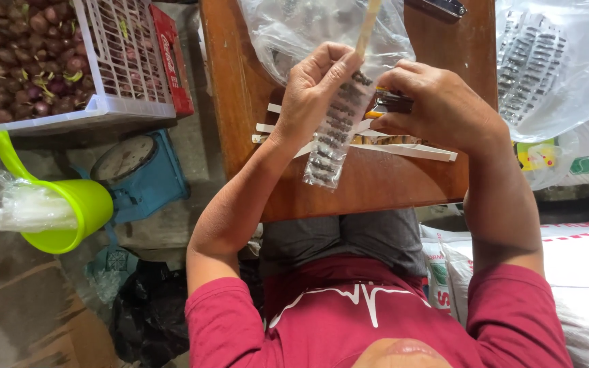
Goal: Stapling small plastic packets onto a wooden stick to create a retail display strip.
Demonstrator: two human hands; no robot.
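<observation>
1. I am watching the left hand [315, 85] pinching the top of a narrow clear packet [332, 140] – thumb and fingers are clenched on its upper edge, and the packet is hanging down from the grip towards the body, over the wooden table [376, 184].
2. The packet is showing rows of small dark pieces inside; what they are I cannot tell.
3. A pale flat stick [367, 27] is rising straight up out of the left grip, away from the body.
4. The right hand [438, 102] is closing around a small dark object with an orange edge [390, 102], pressed against the packet's upper right side – fingers curled tight on it. What kind of object it is I cannot tell.
5. Just under both grips, white strips [410, 150] are lying flat on the table; one long strip is running off to the right.
6. Above the grips, a clear plastic bag [288, 34] is resting on the table's far part; up and right of the right hand another clear bag with more filled packets [533, 61] is lying.
7. Well left of the left hand, off the table: a white crate of red onions [49, 54], a blue weighing scale [138, 174], and a lime-green jug [69, 211] holding clear wrappers.
</observation>
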